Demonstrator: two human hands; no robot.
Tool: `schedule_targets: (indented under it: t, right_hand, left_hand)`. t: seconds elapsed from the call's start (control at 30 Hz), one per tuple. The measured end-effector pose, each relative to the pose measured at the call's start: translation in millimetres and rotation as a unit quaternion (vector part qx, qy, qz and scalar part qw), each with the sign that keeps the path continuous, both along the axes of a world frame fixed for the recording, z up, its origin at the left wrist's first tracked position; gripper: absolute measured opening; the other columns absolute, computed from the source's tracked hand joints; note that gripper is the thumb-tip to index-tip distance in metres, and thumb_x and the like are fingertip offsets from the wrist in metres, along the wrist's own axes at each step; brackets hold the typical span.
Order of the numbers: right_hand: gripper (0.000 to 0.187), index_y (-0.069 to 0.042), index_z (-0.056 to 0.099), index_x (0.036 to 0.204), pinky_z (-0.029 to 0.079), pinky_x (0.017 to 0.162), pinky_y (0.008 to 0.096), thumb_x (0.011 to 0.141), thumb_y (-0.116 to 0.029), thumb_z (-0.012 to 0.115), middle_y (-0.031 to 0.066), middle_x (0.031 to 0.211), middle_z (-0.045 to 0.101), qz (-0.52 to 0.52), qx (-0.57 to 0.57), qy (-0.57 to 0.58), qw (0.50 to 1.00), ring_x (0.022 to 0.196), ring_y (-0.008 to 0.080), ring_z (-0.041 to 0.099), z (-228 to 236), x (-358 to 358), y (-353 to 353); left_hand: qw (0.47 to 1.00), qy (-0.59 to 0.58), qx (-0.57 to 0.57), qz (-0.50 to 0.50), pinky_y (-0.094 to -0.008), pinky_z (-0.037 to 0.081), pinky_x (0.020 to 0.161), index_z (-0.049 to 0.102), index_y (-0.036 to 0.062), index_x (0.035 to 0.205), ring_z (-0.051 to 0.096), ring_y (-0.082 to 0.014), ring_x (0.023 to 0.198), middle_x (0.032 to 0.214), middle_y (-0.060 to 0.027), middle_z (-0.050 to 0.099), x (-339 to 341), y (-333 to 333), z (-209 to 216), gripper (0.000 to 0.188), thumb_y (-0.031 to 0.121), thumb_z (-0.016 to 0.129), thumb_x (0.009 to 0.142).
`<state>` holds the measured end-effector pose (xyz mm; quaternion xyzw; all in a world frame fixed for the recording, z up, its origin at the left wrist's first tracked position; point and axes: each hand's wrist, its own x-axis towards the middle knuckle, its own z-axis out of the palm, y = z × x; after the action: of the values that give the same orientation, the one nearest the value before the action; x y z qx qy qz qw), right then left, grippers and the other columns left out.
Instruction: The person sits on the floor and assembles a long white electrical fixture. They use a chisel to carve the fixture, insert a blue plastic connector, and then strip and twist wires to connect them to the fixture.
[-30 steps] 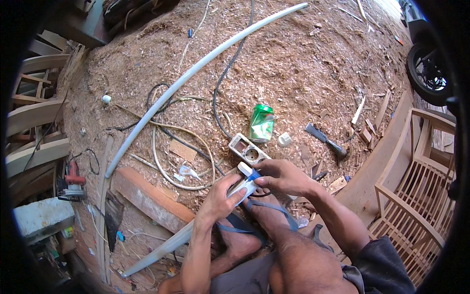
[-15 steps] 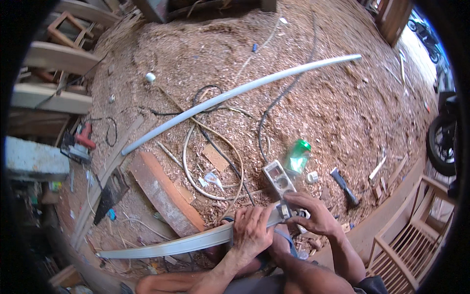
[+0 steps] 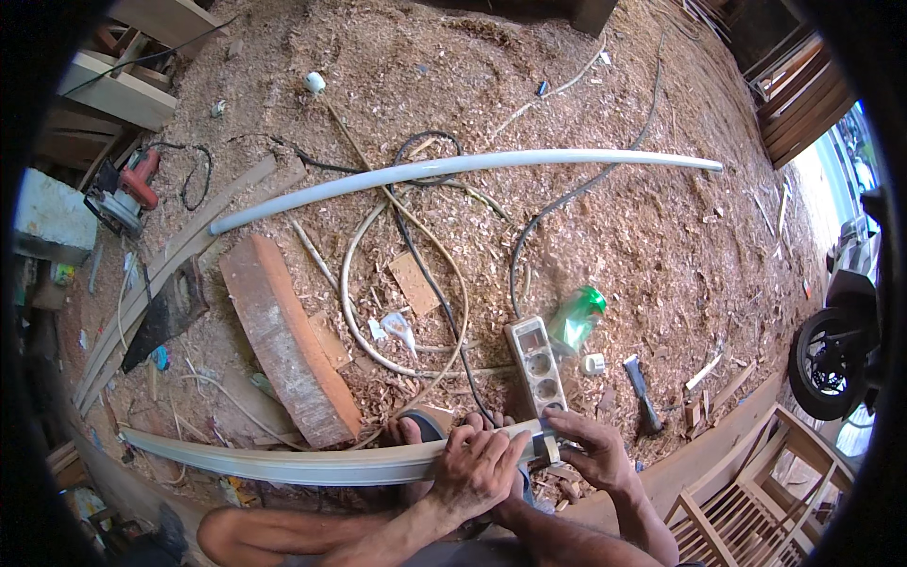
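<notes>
Batten (image 3: 283, 467), white: under the left hand (image 3: 477, 465), running far out to its left. Left hand closed over it near the end cap (image 3: 546, 446). Right hand (image 3: 593, 449) at the cap, fingers curled; cannot tell whether they grip or only touch. Risk: long overhang left of the grip could swing or twist the batten, pulling the cap askew. Power strip (image 3: 532, 352) just beyond the right hand; a slip there could knock it. Can (image 3: 578, 319) past the strip. Chisel (image 3: 644, 397) near, right of the right hand: could nick an arm swept outward. Wood shavings (image 3: 605, 246) beyond both hands could swallow any dropped small part.
</notes>
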<state>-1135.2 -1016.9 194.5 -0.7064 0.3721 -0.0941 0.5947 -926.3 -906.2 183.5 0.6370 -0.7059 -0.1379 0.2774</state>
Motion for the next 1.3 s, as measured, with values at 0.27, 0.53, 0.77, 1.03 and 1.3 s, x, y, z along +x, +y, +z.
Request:
schedule_targets:
  t: [0.27, 0.53, 0.77, 1.03, 1.3]
  right_hand:
    - [0.064, -0.012, 0.064, 0.135, 0.051, 0.103, 0.0353, 0.074, 0.001, 0.081, 0.0119, 0.142, 0.06, -0.015, -0.009, -0.001, 1.0, 0.124, 0.0261, 0.063, -10, -7, 10]
    - [0.062, -0.009, 0.062, 0.136, 0.048, 0.106, 0.0366, 0.077, 0.002, 0.078, 0.0143, 0.143, 0.058, -0.034, 0.052, -0.006, 0.998, 0.129, 0.0271, 0.059, -3, -3, 5]
    - [0.062, -0.007, 0.061, 0.137, 0.047, 0.108, 0.0377, 0.078, 0.001, 0.079, 0.0156, 0.142, 0.059, -0.017, 0.052, -0.002, 0.998, 0.131, 0.0283, 0.057, -6, -4, 2]
    - [0.058, -0.004, 0.061, 0.136, 0.046, 0.11, 0.038, 0.08, 0.004, 0.077, 0.0157, 0.143, 0.058, -0.026, 0.078, -0.019, 0.996, 0.133, 0.0269, 0.055, -10, -6, 3]
    - [0.054, 0.0, 0.055, 0.139, 0.046, 0.11, 0.0394, 0.087, 0.01, 0.067, 0.0161, 0.152, 0.048, -0.095, 0.229, -0.104, 0.963, 0.137, 0.0265, 0.049, -19, -3, 13]
  left_hand:
    - [1.0, 0.016, 0.013, -0.02, -0.0403, 0.046, 0.085, 0.068, 0.0015, 0.118, 0.06, -0.0193, 0.089, 0.093, -0.0046, 0.057, 3, 2, -2, 0.048, 0.016, 0.072, 0.073]
    - [0.997, 0.053, 0.034, -0.036, -0.0444, 0.05, 0.097, 0.061, 0.002, 0.125, 0.063, -0.0289, 0.103, 0.107, -0.0104, 0.059, 4, 0, -5, 0.061, 0.017, 0.084, 0.071]
    - [0.996, 0.054, 0.05, -0.05, -0.0417, 0.052, 0.094, 0.059, 0.0008, 0.129, 0.063, -0.0304, 0.105, 0.112, -0.0131, 0.056, 4, 5, -8, 0.064, 0.016, 0.082, 0.072]
    - [0.995, 0.051, 0.055, -0.063, -0.0422, 0.051, 0.095, 0.057, 0.0005, 0.132, 0.061, -0.0312, 0.105, 0.113, -0.0132, 0.055, 5, 4, -11, 0.067, 0.017, 0.081, 0.072]
    - [0.996, 0.042, 0.052, -0.065, -0.0399, 0.048, 0.097, 0.058, -0.0043, 0.131, 0.06, -0.0288, 0.104, 0.114, -0.0161, 0.057, 4, 2, -11, 0.066, 0.018, 0.076, 0.071]
